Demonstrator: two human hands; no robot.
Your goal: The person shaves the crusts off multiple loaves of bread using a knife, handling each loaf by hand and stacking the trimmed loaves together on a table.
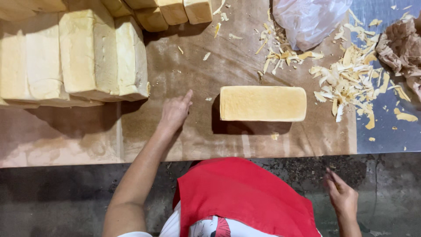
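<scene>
Left hand (174,112) flat on the brown paper sheet (197,131), fingers spread loose, gripping nothing, just beside a smooth pale rectangular bread loaf (262,103) lying mid-sheet. Right hand (343,198) down past the table edge, fingers open, empty. Stacked trimmed loaves (74,57) far left; flaky crust shavings (351,81) and crumpled clear bag (309,19) beyond.

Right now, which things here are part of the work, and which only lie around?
In the work: left hand resting on the brown board; single loaf beside it; stacked loaves.

Lying about: crust trimmings, clear plastic bag, crumpled brown paper. Right hand holds nothing.
</scene>
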